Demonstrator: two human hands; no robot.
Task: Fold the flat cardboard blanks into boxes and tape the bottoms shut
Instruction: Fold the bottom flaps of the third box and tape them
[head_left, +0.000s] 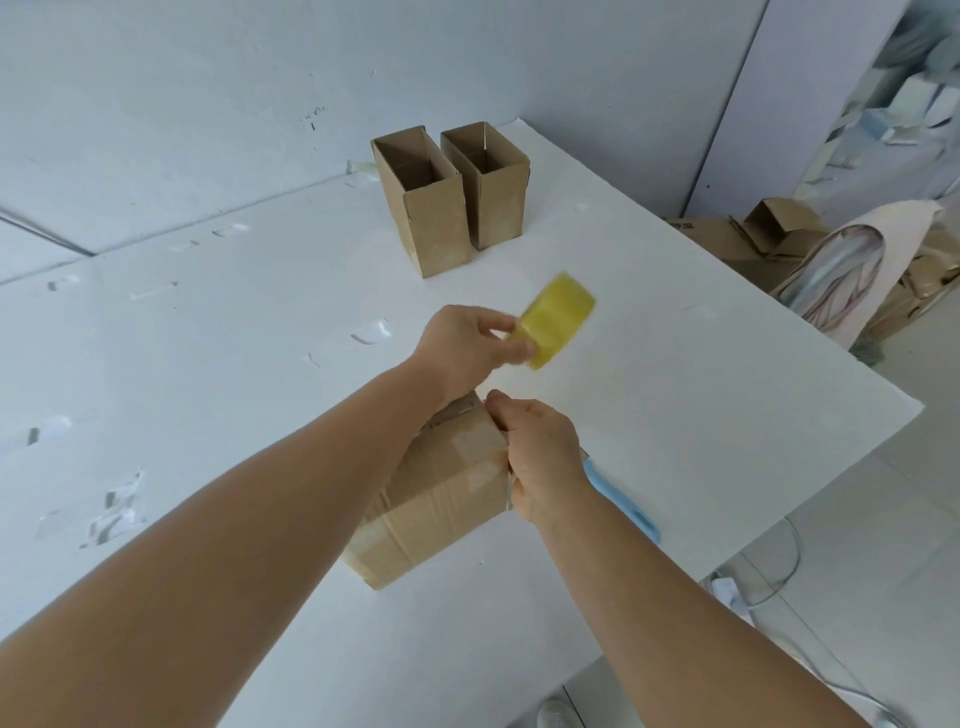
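Observation:
A cardboard box (431, 499) lies on its side on the white table (675, 415), with clear tape across its end and side. My left hand (467, 348) holds a yellow tape roll (557, 319) above the table, just beyond the box; the roll is blurred. My right hand (540, 457) grips the box's right end, thumb on its top corner. A blue utility knife (623, 504) lies on the table beside my right wrist, partly hidden by it. Two finished boxes (452, 197) stand upright and open at the table's far side.
Scraps of clear tape (111, 512) stick to the table on the left. A white wall runs behind the table. Off the right edge, more cardboard boxes (774, 228) and a pale rounded object (841, 270) sit on the floor, with cables (779, 571) below.

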